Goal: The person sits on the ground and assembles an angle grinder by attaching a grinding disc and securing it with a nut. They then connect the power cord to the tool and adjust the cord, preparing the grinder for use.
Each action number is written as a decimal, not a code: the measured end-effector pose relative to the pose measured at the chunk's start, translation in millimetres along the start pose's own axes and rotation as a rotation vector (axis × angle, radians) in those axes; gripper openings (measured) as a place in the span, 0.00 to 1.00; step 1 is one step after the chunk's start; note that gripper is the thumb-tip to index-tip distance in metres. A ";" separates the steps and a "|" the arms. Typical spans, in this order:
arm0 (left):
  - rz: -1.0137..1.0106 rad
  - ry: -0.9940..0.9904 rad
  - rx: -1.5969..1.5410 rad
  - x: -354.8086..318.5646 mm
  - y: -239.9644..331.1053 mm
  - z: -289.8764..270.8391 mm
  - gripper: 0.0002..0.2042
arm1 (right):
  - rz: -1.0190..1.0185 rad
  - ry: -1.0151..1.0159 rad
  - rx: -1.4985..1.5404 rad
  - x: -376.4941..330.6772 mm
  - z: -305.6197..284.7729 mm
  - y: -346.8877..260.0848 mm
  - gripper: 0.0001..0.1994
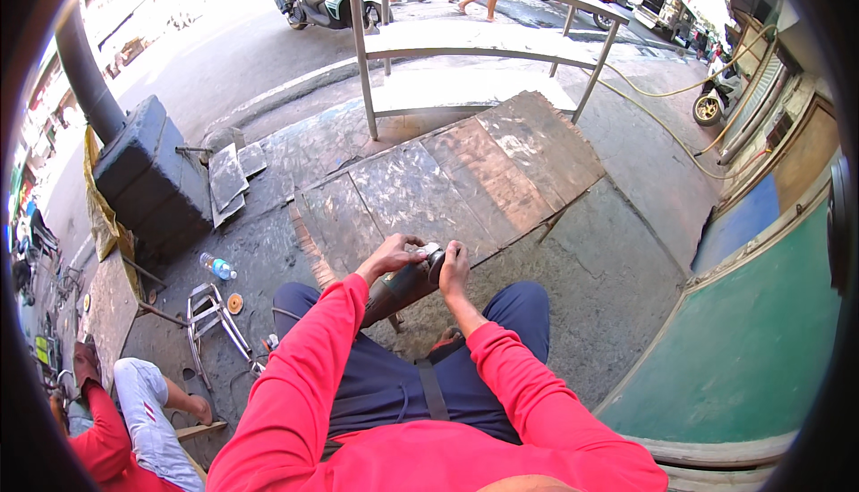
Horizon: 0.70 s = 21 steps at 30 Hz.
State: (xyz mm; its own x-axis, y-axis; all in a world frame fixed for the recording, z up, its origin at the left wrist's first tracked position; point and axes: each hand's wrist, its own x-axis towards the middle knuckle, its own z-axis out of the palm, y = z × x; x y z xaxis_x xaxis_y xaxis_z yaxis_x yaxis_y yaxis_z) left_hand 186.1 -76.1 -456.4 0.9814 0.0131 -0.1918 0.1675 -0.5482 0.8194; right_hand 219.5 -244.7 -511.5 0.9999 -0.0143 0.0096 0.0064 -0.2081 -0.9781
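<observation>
Both hands clasp an angle grinder (407,282): left hand (391,257) closed on its body, right hand (454,267) at the head; long axis runs 8 to 2 o'clock.

Bright daylight washes out the street (268,54) at the top; the foreground lies in softer shade, perhaps slightly blurred. Fisheye bends the edges, with black corners.
</observation>
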 end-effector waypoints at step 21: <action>-0.126 -0.067 -0.356 6.7 -18.7 -13.1 0.19 | -0.801 -0.091 -0.330 -2.6 15.3 -28.5 0.24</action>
State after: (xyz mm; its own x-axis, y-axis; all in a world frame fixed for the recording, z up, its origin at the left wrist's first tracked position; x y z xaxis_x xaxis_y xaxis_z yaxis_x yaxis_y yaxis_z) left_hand 190.8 -54.8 -466.0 0.9447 0.0006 -0.3280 0.3200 -0.2211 0.9212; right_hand 216.9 -223.8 -486.8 0.6939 0.3329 0.6385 0.7174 -0.3953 -0.5736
